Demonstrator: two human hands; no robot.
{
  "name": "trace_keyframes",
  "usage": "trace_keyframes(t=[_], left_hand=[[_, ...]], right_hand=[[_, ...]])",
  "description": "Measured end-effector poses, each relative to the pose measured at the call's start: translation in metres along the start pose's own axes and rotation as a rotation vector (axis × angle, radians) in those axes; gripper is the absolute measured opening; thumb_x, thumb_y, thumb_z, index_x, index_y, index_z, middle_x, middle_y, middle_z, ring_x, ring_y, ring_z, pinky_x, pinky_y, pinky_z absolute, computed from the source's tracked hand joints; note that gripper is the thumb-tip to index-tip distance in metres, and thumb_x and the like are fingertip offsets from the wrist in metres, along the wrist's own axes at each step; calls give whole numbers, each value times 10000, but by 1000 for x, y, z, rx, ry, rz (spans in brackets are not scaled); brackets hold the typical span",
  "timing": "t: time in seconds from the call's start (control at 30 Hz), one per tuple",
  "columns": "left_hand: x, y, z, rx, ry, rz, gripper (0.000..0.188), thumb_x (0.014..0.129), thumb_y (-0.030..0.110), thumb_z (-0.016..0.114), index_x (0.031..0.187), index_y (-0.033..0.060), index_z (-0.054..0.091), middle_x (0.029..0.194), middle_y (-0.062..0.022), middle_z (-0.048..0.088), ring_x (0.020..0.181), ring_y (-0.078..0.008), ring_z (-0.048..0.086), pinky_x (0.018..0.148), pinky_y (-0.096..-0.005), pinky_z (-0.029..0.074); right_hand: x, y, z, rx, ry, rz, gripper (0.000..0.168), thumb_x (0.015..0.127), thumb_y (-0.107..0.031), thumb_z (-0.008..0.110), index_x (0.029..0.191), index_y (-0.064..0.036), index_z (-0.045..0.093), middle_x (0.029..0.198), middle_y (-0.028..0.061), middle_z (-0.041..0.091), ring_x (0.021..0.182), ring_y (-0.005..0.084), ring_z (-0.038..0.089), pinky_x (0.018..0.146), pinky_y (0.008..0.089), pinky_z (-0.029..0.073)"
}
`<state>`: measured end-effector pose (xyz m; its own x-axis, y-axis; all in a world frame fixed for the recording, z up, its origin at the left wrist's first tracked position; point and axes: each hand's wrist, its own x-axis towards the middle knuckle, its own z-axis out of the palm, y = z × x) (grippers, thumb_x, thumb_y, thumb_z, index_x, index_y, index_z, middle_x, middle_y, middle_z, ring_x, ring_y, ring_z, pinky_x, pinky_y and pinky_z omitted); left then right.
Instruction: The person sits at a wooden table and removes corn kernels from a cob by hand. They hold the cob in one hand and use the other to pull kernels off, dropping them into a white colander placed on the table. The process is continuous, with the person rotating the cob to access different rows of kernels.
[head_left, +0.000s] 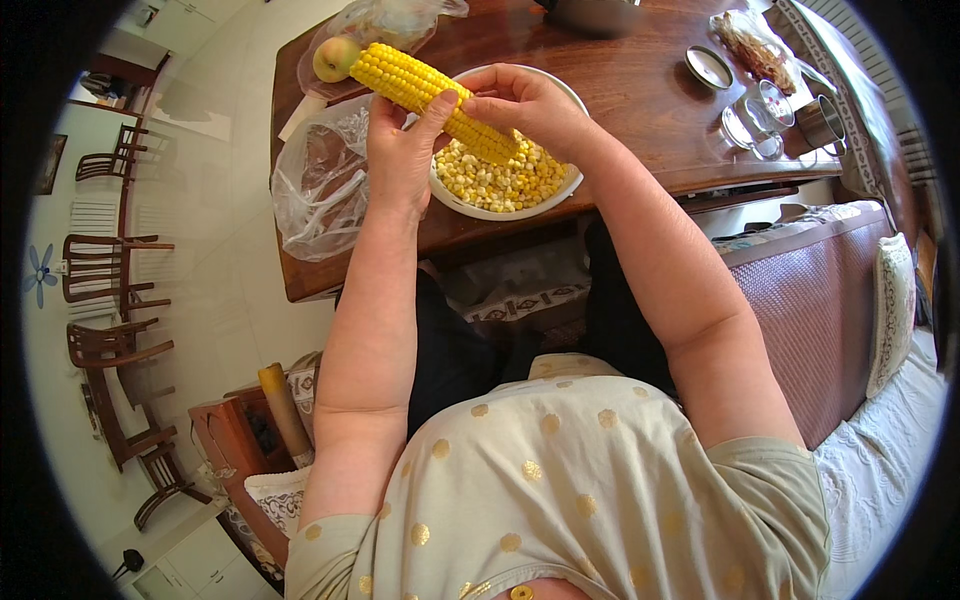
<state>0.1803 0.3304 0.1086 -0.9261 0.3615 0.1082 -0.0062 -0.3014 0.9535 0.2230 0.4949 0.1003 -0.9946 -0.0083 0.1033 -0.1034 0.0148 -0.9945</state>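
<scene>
A yellow corn cob (405, 75) is held slanted over a white bowl (480, 213) of loose corn kernels (502, 180). My left hand (409, 142) grips the cob from below, its thumb lying along the kernels. My right hand (525, 109) is on the cob's lower right part, with thumb and fingertips against the kernels. Rows of kernels cover the cob's upper left part; its lower end looks paler and hangs above the bowl. The undersides of the cob and some fingers are hidden.
Left of the bowl lies a clear plastic bag (319, 187), with an apple (334, 60) behind it. Glass mugs (769, 109), a metal cup (819, 124) and a small round dish (708, 67) stand at the wooden table's (637, 82) right. A woven-covered seat (810, 307) is at the right.
</scene>
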Motion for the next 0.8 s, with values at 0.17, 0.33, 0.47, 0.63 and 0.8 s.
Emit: trace_keyframes(t=[0.17,0.33,0.47,0.63,0.8], left_hand=[[-1,0,3,-15,7,9,495,785,164,750,1154,43,444,1077,-74,539,931,-163,588,753,-299,546],[0,2,1,48,68,4,468,798,163,735,1153,63,447,1070,-64,551,944,-162,587,761,-311,545],[1,1,3,12,45,2,439,820,173,713,1162,92,450,1075,-50,559,960,-159,589,771,-326,547],[0,1,1,-19,33,-21,490,794,158,738,1166,61,434,1078,-70,547,939,-175,597,760,-314,554],[-2,2,2,5,21,-15,451,812,156,720,1166,93,448,1062,-41,563,931,-149,601,742,-299,552]], right_hand=[[-2,-5,0,-108,80,-25,271,896,-234,616,1109,-68,633,992,27,646,903,98,604,811,244,485],[2,0,2,-206,250,-78,296,877,-285,641,1086,-74,648,973,51,653,935,128,616,843,259,489],[4,14,6,-281,161,-168,445,828,-328,692,1134,-19,595,1026,109,649,932,155,627,827,276,500],[3,7,12,-73,74,-38,554,748,-338,774,1141,-13,557,1002,108,640,908,176,623,789,277,509],[-2,-6,8,26,1,21,507,767,-302,747,1157,-41,554,1043,80,623,962,159,610,859,274,492]])
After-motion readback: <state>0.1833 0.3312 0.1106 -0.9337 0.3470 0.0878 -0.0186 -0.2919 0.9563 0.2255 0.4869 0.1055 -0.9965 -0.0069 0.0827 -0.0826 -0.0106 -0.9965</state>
